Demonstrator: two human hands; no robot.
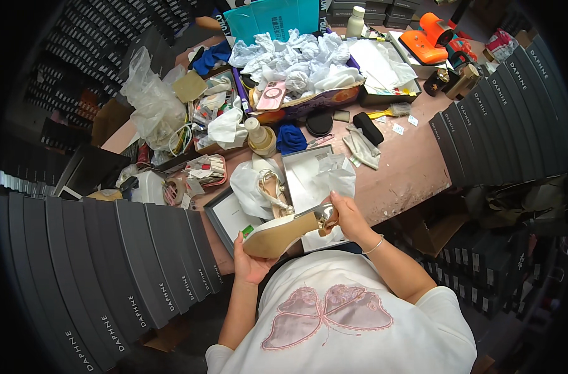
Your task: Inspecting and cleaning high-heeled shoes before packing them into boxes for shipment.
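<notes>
Fingers of the left hand [251, 268] and right hand [352, 219] are curled round the shoe [277, 240] at six o'clock, toe and heel respectively (seemingly checking the sole); turning it next would need both grips.

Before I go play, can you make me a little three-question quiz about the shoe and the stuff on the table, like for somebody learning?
1. Which hand holds the shoe near its shiny heel?
2. True or false: the shoe's tan sole is hidden from the camera.
3. Fill in the blank: the brush on the table has a ____ handle.

Key: 1. The right hand. 2. False; the tan sole faces the camera. 3. Yellow.
</notes>
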